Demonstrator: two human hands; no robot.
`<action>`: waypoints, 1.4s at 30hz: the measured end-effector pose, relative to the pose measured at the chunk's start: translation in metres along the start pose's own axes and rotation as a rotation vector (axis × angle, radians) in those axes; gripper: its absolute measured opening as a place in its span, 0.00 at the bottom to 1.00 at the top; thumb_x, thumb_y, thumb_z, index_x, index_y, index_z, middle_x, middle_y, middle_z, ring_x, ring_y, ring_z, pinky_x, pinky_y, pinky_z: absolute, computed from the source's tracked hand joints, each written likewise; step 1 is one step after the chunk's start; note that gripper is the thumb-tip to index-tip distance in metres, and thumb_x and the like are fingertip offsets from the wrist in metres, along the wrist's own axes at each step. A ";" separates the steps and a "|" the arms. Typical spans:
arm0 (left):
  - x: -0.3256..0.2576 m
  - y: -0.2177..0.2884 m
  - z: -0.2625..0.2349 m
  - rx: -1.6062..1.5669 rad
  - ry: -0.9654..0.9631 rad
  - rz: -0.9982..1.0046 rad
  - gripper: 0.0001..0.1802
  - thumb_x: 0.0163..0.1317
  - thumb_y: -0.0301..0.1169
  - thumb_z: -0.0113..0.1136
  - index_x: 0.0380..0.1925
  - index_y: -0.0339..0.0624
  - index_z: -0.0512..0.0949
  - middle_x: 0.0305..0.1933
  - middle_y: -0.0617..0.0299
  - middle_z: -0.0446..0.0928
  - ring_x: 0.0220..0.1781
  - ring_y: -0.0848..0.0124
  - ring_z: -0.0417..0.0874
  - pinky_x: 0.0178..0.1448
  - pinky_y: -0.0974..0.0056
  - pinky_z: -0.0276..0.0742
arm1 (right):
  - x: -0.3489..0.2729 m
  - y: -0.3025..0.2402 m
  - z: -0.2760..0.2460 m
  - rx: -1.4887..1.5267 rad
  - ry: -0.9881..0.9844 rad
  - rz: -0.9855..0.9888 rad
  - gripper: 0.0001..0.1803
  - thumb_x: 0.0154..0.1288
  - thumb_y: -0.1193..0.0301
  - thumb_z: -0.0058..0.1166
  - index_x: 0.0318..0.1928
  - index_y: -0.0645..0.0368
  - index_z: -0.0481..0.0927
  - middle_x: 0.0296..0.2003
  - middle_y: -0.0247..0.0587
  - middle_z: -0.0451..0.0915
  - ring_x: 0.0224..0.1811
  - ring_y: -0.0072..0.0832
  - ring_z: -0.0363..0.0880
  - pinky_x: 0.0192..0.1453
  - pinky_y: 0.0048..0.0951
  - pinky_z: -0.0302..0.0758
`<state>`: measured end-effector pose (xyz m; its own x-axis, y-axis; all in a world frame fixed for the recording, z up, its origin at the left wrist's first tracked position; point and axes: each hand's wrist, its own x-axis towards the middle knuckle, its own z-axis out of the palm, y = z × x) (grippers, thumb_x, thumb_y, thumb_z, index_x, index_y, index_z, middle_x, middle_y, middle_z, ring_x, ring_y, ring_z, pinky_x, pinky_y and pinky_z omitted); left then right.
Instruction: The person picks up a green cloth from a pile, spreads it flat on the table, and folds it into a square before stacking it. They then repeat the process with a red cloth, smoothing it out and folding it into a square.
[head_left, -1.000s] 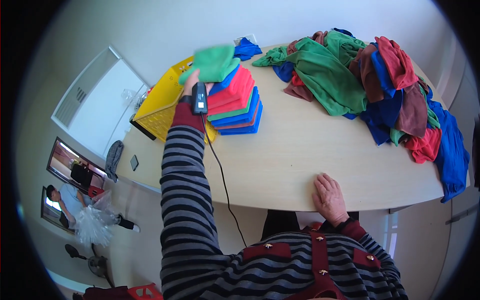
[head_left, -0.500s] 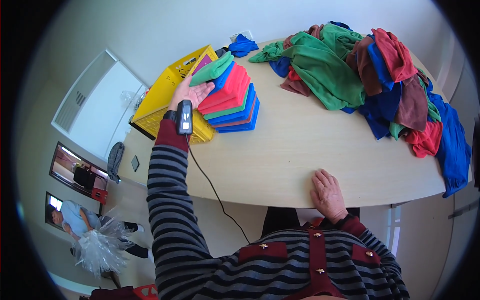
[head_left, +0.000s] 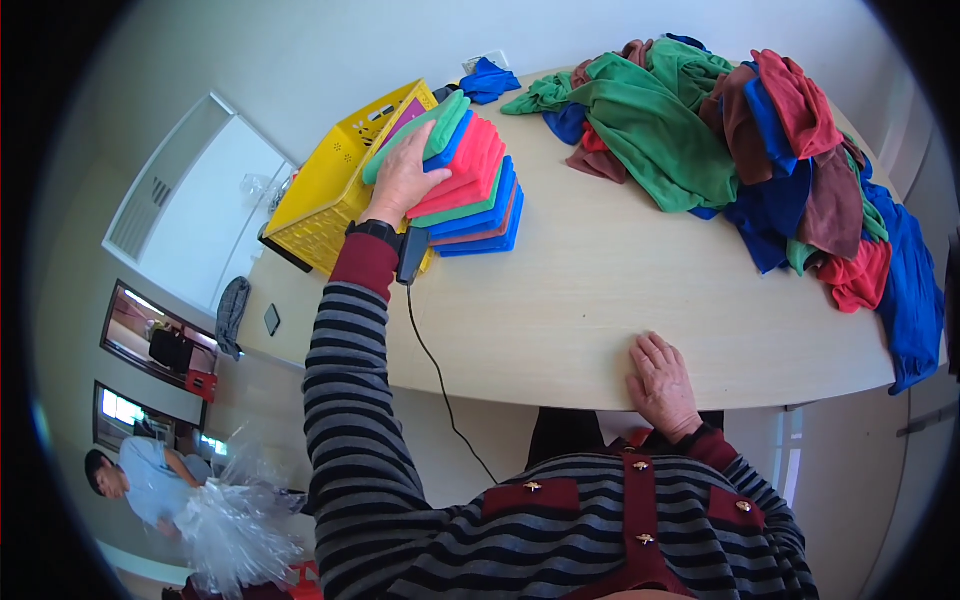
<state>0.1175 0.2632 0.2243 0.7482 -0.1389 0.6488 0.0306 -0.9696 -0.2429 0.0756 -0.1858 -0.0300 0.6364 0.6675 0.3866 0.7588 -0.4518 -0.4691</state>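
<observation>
A stack of folded cloths [head_left: 478,165] in red, blue, green and brown stands on the table at the left, leaning slightly. On its top lies a folded green cloth [head_left: 448,113]. My left hand [head_left: 403,178] rests against the near left side of the stack, back of the hand up. Its fingers reach over the green cloth and its thumb points right across the red layers; the fingertips are partly hidden. My right hand [head_left: 664,385] lies flat, palm down, on the table's near edge, holding nothing.
A yellow plastic crate [head_left: 325,200] stands just left of the stack. Loose cloths [head_left: 660,140] are heaped at the far right, some hanging over the edge. A phone [head_left: 272,319] lies on the table [head_left: 560,290] at left. A person [head_left: 155,480] with clear plastic is beyond.
My left hand has turned from palm up under the green cloth to palm down against the stack. The green cloth now lies lower on top. My right hand stays put.
</observation>
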 end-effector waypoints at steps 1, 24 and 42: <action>0.000 -0.005 0.001 -0.103 -0.069 -0.088 0.35 0.54 0.41 0.74 0.61 0.42 0.75 0.62 0.46 0.78 0.62 0.49 0.79 0.66 0.53 0.75 | 0.000 -0.001 0.001 0.002 -0.006 -0.003 0.25 0.62 0.70 0.58 0.59 0.66 0.77 0.64 0.53 0.74 0.72 0.50 0.66 0.76 0.49 0.62; -0.013 0.052 -0.002 -0.052 0.203 -0.020 0.30 0.62 0.37 0.69 0.61 0.36 0.73 0.64 0.45 0.76 0.63 0.46 0.77 0.68 0.49 0.72 | 0.001 0.002 0.002 -0.003 0.022 0.001 0.24 0.61 0.71 0.58 0.59 0.66 0.76 0.63 0.52 0.75 0.71 0.50 0.67 0.75 0.47 0.63; -0.334 0.210 0.029 -0.349 -0.203 -0.419 0.21 0.65 0.29 0.57 0.57 0.34 0.75 0.66 0.47 0.74 0.70 0.49 0.70 0.76 0.48 0.61 | -0.014 0.010 0.000 0.010 0.058 -0.036 0.24 0.62 0.69 0.59 0.58 0.66 0.76 0.62 0.52 0.74 0.71 0.48 0.66 0.75 0.45 0.63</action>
<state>-0.1071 0.1120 -0.0639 0.8325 0.2793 0.4785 0.1570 -0.9472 0.2797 0.0744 -0.1995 -0.0406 0.6158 0.6476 0.4488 0.7803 -0.4221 -0.4615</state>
